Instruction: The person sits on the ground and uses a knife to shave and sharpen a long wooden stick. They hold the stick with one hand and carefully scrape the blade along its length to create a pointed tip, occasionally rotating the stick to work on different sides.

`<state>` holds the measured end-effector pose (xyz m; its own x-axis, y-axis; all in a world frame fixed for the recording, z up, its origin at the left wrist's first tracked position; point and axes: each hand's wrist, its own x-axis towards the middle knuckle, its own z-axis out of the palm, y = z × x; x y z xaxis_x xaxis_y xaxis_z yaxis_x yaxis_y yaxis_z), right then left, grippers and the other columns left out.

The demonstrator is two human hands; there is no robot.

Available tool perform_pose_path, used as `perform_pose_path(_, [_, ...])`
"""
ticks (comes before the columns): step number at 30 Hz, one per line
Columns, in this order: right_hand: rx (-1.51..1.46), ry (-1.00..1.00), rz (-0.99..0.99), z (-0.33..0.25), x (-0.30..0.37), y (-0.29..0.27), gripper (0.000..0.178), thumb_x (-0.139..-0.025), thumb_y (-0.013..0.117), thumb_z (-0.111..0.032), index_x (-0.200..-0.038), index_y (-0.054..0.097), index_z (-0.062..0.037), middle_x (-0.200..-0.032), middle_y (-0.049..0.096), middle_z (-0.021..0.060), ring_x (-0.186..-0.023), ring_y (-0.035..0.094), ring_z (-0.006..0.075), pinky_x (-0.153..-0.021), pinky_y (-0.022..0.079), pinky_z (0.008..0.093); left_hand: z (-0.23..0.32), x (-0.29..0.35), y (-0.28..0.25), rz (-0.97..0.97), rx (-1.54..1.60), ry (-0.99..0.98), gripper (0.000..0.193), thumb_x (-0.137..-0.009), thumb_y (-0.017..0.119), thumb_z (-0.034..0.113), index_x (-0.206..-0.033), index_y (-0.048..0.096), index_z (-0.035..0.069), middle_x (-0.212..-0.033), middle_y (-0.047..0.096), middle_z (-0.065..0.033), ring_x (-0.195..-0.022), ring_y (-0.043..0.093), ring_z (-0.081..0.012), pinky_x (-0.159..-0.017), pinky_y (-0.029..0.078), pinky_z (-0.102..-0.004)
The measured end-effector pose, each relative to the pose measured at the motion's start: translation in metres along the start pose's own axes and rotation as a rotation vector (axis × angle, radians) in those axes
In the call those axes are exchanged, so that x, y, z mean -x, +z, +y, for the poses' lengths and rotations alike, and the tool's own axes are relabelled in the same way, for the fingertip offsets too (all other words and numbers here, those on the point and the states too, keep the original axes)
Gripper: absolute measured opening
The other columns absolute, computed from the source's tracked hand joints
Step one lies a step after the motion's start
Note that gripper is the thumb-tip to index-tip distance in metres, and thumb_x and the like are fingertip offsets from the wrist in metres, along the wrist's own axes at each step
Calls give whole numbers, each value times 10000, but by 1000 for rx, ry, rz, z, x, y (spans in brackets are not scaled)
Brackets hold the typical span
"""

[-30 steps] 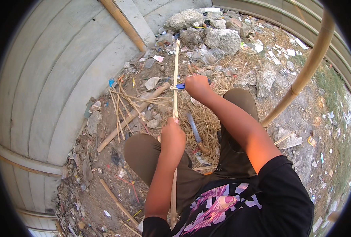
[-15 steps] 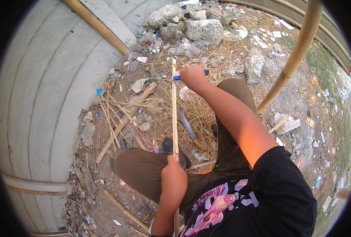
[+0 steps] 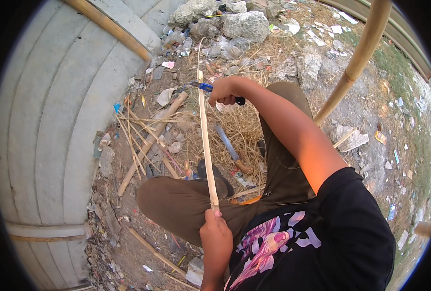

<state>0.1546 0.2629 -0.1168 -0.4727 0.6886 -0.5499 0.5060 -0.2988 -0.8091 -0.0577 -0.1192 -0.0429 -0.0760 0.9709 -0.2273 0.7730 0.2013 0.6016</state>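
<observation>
My left hand (image 3: 216,238) is closed around the lower end of a pale bamboo strip (image 3: 205,145), which points up and away over my folded leg. Near the strip's far end, my right hand (image 3: 223,90) grips a blue box cutter (image 3: 205,87) with a black end. Its blade lies across the strip. A thin curved sliver (image 3: 199,56) rises beyond the strip's tip. On the dry straw past my lap rests a long knife (image 3: 228,143) with a wooden handle.
Left of the strip, a bamboo pole (image 3: 150,143) lies under several thin split sticks (image 3: 134,137). A grey panelled wall (image 3: 50,136) stands at the left. An upright bamboo pole (image 3: 353,68) rises at the right. Rocks (image 3: 247,26) and scattered litter lie at the back.
The box cutter has turned, its blade side now showing left of my fist. The strip's far end has shifted left, and a thin sliver now stands up beyond it. My left hand has lowered slightly.
</observation>
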Motion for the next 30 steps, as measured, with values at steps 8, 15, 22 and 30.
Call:
perform_pose_path(8, [610,-365,727,-17,26,43,264,-815,662,-255,-911,740,-23,-788,699,197,-779,712,377,-723,578,479,3,-53,-20,-223,655,-109,287,-1097,409,278,-1012,521,28,-672,469,0,-509,446,-53,-398,402,-228])
perform_pose_path(15, [460,-535,853,-31,43,63,254,-870,649,-324,-880,744,-88,-731,690,164,-725,696,377,-685,567,486,25,-117,-27,-296,1102,-51,304,-1092,437,340,-1001,495,56,-669,421,19,-493,398,-52,-410,394,-221])
perform_pose_path(22, [576,-795,1026,-34,49,92,141,-834,685,-230,-795,686,-95,-652,659,113,-600,661,329,-572,529,465,33,-129,-27,-294,1286,-14,289,-1102,405,312,-987,503,66,-635,377,34,-452,344,-39,-362,337,-208])
perform_pose_path(30, [510,-987,1195,-41,46,83,113,-804,700,-183,-733,639,-119,-642,648,106,-575,650,320,-533,511,450,32,-124,-31,-444,1401,45,309,-1110,359,331,-951,458,84,-610,321,49,-416,281,-35,-329,297,-209])
